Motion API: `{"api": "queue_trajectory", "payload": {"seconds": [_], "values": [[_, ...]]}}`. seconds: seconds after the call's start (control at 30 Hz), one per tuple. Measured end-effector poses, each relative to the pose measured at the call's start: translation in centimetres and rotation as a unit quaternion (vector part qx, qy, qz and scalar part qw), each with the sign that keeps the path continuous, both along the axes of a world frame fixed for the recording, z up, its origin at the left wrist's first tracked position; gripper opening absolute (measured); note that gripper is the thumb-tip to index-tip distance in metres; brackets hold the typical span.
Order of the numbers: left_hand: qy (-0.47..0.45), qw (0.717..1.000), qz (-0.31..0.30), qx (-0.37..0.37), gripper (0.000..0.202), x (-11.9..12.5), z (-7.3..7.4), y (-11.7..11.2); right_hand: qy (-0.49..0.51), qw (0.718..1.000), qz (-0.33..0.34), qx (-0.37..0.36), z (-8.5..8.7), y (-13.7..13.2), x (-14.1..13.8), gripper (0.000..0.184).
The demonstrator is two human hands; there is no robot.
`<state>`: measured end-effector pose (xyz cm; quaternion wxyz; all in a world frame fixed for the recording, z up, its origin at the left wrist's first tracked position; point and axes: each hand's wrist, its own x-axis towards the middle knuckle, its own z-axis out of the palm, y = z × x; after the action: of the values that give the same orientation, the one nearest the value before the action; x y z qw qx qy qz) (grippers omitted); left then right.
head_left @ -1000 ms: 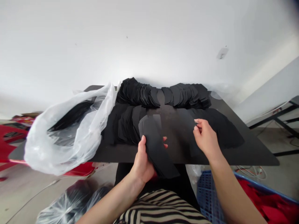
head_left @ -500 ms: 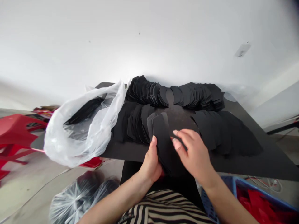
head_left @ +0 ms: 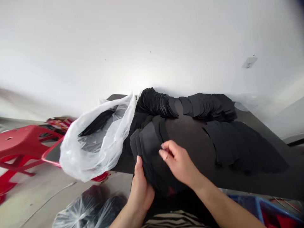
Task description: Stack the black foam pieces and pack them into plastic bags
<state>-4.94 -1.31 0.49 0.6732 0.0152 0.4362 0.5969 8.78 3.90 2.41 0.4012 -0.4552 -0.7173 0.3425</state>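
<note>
My left hand (head_left: 140, 190) is wrapped round the lower left side of a fanned stack of thin black cut pieces (head_left: 152, 142), its thumb lying on top. The pieces look like fabric or soft sheet; which one I cannot tell. At the stack's right edge, my right hand (head_left: 179, 163) has thumb and forefinger pinched together on a black piece. Behind the stack, a row of overlapping black pieces (head_left: 139, 120) lies partly hidden. Another fanned spread of black pieces (head_left: 239, 144) rests on the dark table (head_left: 190, 134) to the right.
A white plastic bag (head_left: 114, 144) with black pieces inside stands open on the left. Along the wall runs a long row of black pieces (head_left: 209, 103). A red stool (head_left: 21, 137), a filled clear bag (head_left: 80, 209) and a blue crate (head_left: 258, 205) surround the table.
The held stack has shifted left and fanned wider, with both hands moving left along with it. The camera view has tilted slightly, so the table sits lower.
</note>
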Motion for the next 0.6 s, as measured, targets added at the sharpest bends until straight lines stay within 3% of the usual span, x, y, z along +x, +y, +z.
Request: {"api": "queue_trajectory", "payload": {"seconds": [0.17, 0.3, 0.43, 0.53, 0.6], "values": [[-0.012, 0.997, -0.053, 0.053, 0.065, -2.2, 0.2, 0.0, -0.05, 0.992, -0.115, -0.029, -3.6, 7.7, 1.6, 0.027], [-0.038, 0.996, -0.055, 0.067, 0.07, -2.5, 0.0, 0.4, -0.139, 0.98, -0.134, -0.042, -6.6, 11.5, 2.3, 0.024], [-0.053, 0.994, -0.068, 0.071, 0.072, -2.2, 0.1, 0.7, -0.208, 0.969, -0.132, -0.018, -7.3, 11.8, 2.2, 0.031], [-0.058, 0.992, -0.079, 0.077, 0.073, -2.0, 0.2, 0.8, -0.252, 0.958, -0.135, 0.037, -6.1, 10.2, 1.9, 0.032], [-0.059, 0.992, -0.076, 0.08, 0.073, -1.7, 0.2, 0.9, -0.212, 0.969, -0.11, 0.063, -4.7, 8.1, 1.4, 0.029]]}}
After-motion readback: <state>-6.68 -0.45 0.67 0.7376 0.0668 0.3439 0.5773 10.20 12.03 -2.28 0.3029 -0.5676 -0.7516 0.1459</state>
